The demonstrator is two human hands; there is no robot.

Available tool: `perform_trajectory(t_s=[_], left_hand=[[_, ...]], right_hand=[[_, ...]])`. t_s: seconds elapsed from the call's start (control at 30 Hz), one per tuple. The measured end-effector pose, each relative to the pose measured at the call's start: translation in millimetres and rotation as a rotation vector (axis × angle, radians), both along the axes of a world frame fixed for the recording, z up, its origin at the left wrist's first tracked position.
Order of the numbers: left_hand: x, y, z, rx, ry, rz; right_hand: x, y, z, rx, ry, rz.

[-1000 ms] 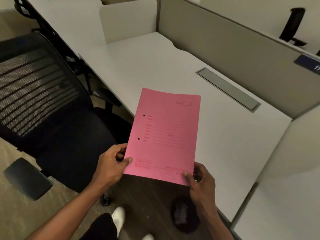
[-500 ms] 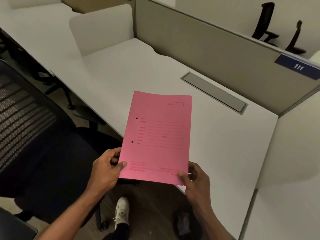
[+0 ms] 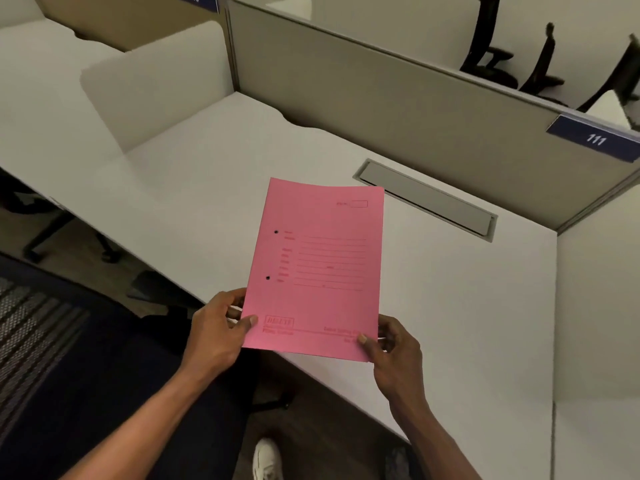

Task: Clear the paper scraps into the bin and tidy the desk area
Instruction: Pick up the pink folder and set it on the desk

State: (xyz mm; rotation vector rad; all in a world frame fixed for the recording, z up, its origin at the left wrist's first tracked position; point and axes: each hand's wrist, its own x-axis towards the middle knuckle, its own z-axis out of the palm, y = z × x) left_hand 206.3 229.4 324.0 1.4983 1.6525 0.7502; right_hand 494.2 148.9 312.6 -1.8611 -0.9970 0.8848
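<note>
I hold a pink paper file folder (image 3: 318, 268) with printed lines and two punch holes, flat over the front edge of the white desk (image 3: 207, 174). My left hand (image 3: 216, 334) pinches its lower left corner. At the lower right corner, my right hand (image 3: 394, 351) grips it with the thumb on top. A dark bin (image 3: 398, 462) shows only partly at the bottom edge, under the desk, behind my right forearm. No loose paper scraps are visible on the desk.
A black mesh office chair (image 3: 52, 358) stands at the left. A grey cable flap (image 3: 426, 199) is set into the desk near the beige partition (image 3: 381, 109), which carries a sign reading 111 (image 3: 595, 140). White side dividers flank the desk. My white shoe (image 3: 266, 459) is on the floor.
The view has shifted right and forward, so the desk fills more of the frame and the chair and bin slid toward the edges. The folder moved further over the desk; both hands keep their grip.
</note>
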Motion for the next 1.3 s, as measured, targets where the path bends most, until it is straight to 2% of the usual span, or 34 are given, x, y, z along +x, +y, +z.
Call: perform_trajectory(t_s=[0.53, 0.97, 1.3], left_hand=[[26, 129, -27, -0.034, 0.029, 0.026], [83, 306, -60, -0.041, 0.206, -0.001], [104, 440, -103, -0.082, 0.379, 0.016]], right_hand=[[20, 121, -27, -0.022, 0.061, -0.009], [70, 293, -81, -0.156, 0.058, 0.05], [69, 417, -109, -0.232, -0.01, 0.036]])
